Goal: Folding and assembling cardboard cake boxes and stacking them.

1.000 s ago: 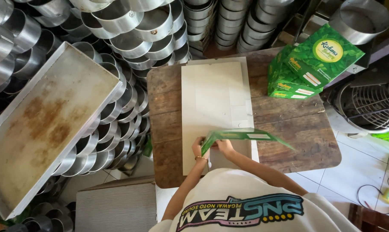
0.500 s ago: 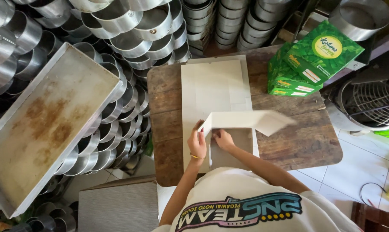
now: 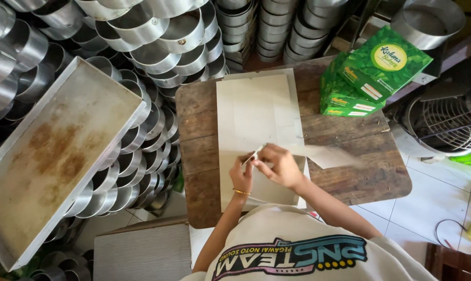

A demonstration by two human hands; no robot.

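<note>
While my left hand [image 3: 241,174] and right hand [image 3: 277,165] pinch one flap of the cardboard sheet [image 3: 256,117] lying flat on the worktop [image 3: 350,182] just ahead of them, I reckon a skewed crease could tear it.

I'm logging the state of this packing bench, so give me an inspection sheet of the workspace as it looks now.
Surface: worn wooden table, rounded corners, bare at its right side.
Job's things: flat white cardboard sheets stacked at the table's middle; one folded white carton blank held above them.
Clutter: green boxes stacked at the far right corner.
Grips: left hand and right hand both pinch the blank's edge.
Cables: a thin cable on the tiled floor at right.
Surroundings: stacked metal ring moulds, a stained metal tray resting on them, a wire fan guard.
</note>
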